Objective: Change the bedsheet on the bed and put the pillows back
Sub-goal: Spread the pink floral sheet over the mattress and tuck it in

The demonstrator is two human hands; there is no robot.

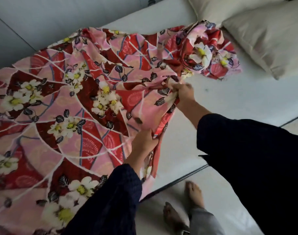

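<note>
In the head view, the red and pink floral cotton bedsheet (77, 99) lay rumpled across the left and centre of the frame, covering that part of the bare white mattress (238, 102) and trailing over its near edge at the lower centre. A bunched, twisted end of the sheet sat in the upper right, touching the nearer of two plain cream pillows (267, 44), which lay on the uncovered mattress at the upper right corner; the farther pillow (221, 7) was partly cut off by the top of the frame. The right hand (184, 94), just right of centre, was clenched round a gathered fold of the sheet. The left hand (145, 141), lower and nearer the mattress edge, pinched the sheet's border between thumb and curled fingers. Both arms wore dark sleeves, the right one (255, 167) hiding much of the lower right. Two bare feet (194, 194) stood on the pale floor (150, 223) beside the bed at the bottom centre. A grey surface (26, 22) filled the upper left, behind the mattress.
</note>
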